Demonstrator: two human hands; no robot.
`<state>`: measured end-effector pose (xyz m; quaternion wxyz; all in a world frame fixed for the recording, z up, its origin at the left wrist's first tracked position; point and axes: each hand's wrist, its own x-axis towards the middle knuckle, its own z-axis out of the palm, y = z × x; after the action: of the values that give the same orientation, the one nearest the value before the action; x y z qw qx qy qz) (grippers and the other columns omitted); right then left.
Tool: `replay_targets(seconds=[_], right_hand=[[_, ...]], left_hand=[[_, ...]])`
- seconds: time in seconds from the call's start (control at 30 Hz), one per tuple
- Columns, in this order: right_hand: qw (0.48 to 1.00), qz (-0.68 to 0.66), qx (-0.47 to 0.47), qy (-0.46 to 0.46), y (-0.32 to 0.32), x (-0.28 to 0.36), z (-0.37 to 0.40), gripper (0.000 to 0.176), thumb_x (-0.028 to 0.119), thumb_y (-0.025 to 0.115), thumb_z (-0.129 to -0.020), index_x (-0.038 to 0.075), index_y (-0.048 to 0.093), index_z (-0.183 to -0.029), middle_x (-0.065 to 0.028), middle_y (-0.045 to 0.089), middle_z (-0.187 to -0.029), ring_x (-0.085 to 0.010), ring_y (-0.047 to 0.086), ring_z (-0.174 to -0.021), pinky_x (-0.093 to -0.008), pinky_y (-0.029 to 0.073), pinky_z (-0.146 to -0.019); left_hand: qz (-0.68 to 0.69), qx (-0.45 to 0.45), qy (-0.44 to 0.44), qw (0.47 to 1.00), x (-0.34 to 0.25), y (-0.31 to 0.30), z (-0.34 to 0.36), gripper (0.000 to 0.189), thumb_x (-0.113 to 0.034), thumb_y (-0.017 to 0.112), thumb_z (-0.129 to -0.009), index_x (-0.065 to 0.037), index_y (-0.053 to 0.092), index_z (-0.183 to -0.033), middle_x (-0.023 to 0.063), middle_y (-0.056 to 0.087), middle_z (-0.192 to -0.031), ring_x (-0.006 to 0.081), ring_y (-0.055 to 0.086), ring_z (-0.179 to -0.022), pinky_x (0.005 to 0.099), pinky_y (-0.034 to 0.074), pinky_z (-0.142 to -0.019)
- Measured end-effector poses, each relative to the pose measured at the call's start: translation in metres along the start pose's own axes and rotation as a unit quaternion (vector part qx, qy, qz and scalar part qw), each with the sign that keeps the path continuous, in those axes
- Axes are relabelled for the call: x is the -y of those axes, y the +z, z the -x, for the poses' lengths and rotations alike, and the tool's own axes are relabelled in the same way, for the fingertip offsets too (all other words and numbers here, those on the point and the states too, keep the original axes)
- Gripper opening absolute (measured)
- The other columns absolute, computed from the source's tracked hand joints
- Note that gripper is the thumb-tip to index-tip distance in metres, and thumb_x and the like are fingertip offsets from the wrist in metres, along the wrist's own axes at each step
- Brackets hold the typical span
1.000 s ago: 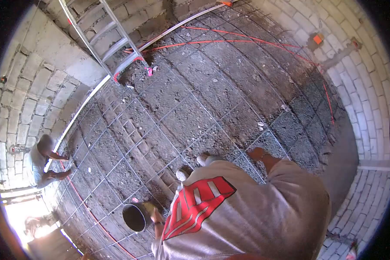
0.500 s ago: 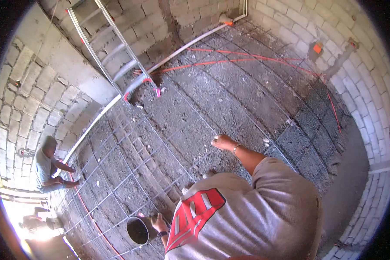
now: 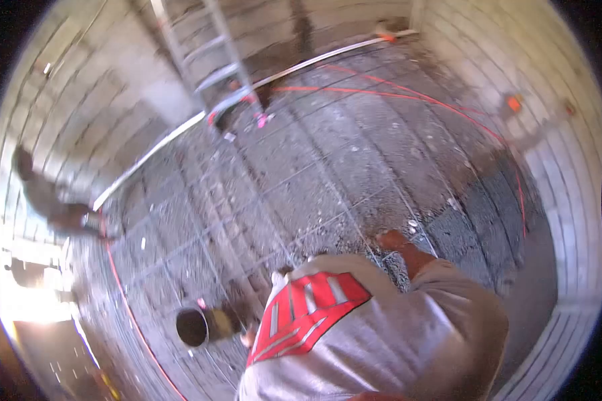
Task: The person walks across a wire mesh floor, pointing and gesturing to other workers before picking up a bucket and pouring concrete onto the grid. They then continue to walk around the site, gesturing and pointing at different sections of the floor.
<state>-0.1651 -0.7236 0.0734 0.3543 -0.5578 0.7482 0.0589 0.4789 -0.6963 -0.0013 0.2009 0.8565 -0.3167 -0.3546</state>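
A dark bucket point(image 3: 224, 322) is tipped over the rebar mesh, its round mouth facing up toward me. My left hand point(image 3: 249, 336) is at the bucket's far end from the mouth, gripping it, partly hidden by my grey shirt. My right hand point(image 3: 393, 240) reaches down low over the steel rebar mesh point(image 3: 354, 217) and gravel, next to a patch of wet concrete point(image 3: 468, 214). Motion blur smears its fingers, so I cannot tell what it holds.
A co-worker point(image 3: 50, 200) crouches at the left wall. An aluminium ladder point(image 3: 214, 60) leans at the back, near a white pipe point(image 3: 328, 59). Orange conduit point(image 3: 435, 100) curves over the mesh, and more red tubing point(image 3: 120, 284) runs along the left. Block walls point(image 3: 568, 167) surround the floor.
My view has swung, shifting the ladder rightward. The bucket has moved left and tipped further, my left hand sliding behind the shirt. My right hand has come lower and nearer my body.
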Motion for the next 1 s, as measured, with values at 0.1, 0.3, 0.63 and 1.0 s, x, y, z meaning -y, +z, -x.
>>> replay_targets(seconds=[0.1,0.3,0.63,1.0], right_hand=[[0.987,-0.143,-0.023,-0.066,0.044,-0.05,-0.025,0.028,0.03,0.049,-0.081,0.004,0.06,-0.085,-0.0201,0.062,-0.08,-0.0365,0.06,-0.072,-0.0435,0.046,-0.064],[0.94,-0.338,0.025,0.023,0.01,-0.009,-0.047,0.022,0.024,0.059,-0.079,0.002,0.057,-0.075,-0.0048,0.059,-0.069,-0.0119,0.055,-0.051,-0.0265,0.042,-0.044],[0.939,-0.318,0.1,0.088,-0.051,0.077,-0.045,0.025,0.026,0.055,-0.082,0.002,0.054,-0.087,-0.0074,0.06,-0.07,-0.0135,0.054,-0.049,-0.0278,0.043,-0.042],[0.932,-0.326,0.152,0.051,-0.019,0.035,-0.102,0.019,0.022,0.054,-0.084,0.004,0.049,-0.088,-0.0088,0.057,-0.067,-0.0145,0.051,-0.045,-0.0244,0.036,-0.034]], left_hand=[[0.09,0.015,0.052,0.994,-0.026,-0.002,0.012,0.038,-0.014,0.069,-0.07,0.003,0.055,-0.102,0.0109,0.061,-0.096,0.0199,0.057,-0.087,0.0297,0.044,-0.078],[0.259,-0.09,0.102,0.956,-0.056,0.018,-0.031,0.043,-0.013,0.072,-0.069,0.002,0.053,-0.105,0.0106,0.062,-0.098,0.0209,0.059,-0.089,0.0308,0.045,-0.08],[0.186,-0.116,-0.006,0.976,-0.023,0.006,0.039,0.059,-0.025,0.073,-0.064,0.007,0.052,-0.108,0.0186,0.061,-0.101,0.0271,0.058,-0.095,0.0341,0.044,-0.084],[0.052,-0.159,-0.221,0.961,0.001,0.007,0.079,0.083,-0.042,0.072,-0.06,0.008,0.044,-0.12,0.0257,0.05,-0.118,0.0334,0.047,-0.113,0.035,0.038,-0.096]])
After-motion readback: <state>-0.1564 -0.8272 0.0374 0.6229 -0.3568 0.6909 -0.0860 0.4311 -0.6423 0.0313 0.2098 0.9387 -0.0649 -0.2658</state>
